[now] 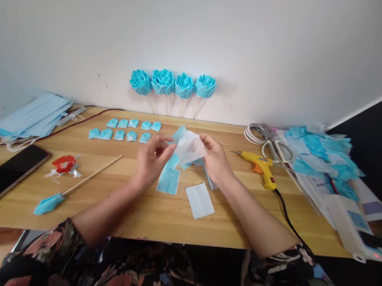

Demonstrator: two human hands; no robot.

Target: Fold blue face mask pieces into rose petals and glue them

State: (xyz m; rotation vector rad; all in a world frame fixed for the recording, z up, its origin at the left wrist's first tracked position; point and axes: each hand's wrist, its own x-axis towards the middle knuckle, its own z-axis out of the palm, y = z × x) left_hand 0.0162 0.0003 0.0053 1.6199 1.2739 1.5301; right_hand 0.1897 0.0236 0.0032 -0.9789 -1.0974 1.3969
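Above the middle of the table, my right hand point(215, 160) pinches a thin white fabric piece point(192, 146) by its right edge. A light-blue fabric layer point(180, 133) shows behind it. My left hand point(154, 160) is at the left edge of these layers, fingers curled and thumb and index finger closed against the edge; the exact contact is hard to make out. Beneath the hands lie blue fabric pieces point(168, 180), partly covered by the held piece. A white rectangular piece point(199, 200) rests on the table in front of my right hand.
Several blue fabric flowers point(162, 82) on sticks lean on the wall. Folded blue petals point(119, 134) lie in two rows. Left: masks point(34, 114), phone point(3, 180), red tangle point(64, 163), stick with blue bud point(49, 203). Right: yellow glue gun point(259, 166), scissors point(277, 151), tape point(256, 133), fabric scraps point(325, 152).
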